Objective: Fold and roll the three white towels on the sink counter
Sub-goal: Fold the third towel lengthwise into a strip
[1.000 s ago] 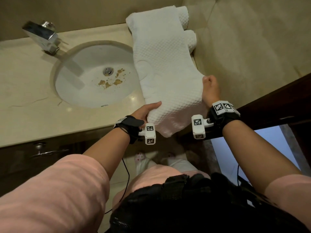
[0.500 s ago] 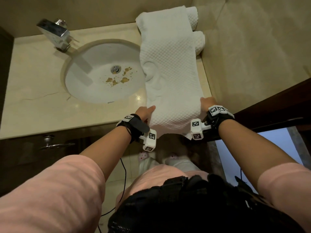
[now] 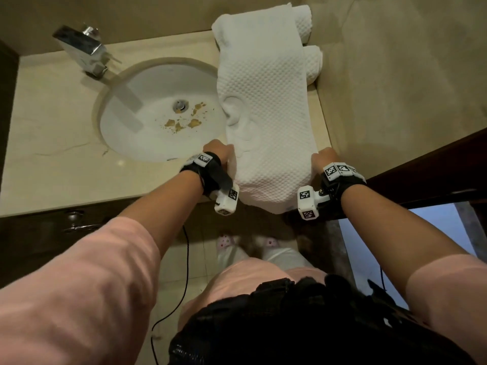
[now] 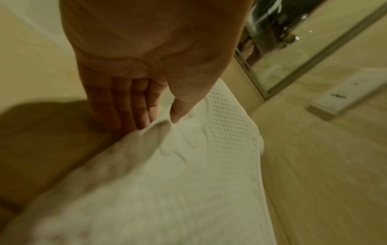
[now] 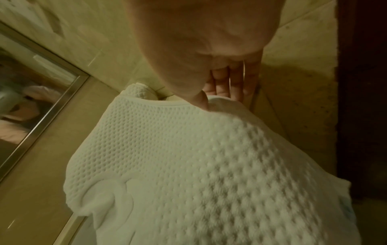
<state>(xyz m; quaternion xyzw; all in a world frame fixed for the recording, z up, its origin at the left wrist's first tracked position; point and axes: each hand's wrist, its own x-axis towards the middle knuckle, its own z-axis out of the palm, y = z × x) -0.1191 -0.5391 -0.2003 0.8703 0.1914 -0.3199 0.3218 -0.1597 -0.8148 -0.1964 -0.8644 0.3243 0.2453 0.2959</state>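
A long folded white waffle towel lies lengthwise on the counter, right of the sink, with its near end hanging over the front edge. My left hand pinches its left edge, thumb on top and fingers underneath. At the right edge my right hand holds it the same way. Two rolled white towels sit at the back right against the wall, partly under the long towel's far end; one roll peeks out in the right wrist view.
The oval sink has brown specks near its drain. A chrome faucet stands at the back left. A tiled wall borders the counter on the right, with a dark wooden frame beside it. A mirror runs behind.
Both hands have slid along the towel's side edges toward the counter's front. The towel now lies straighter, with its near end still over the edge.
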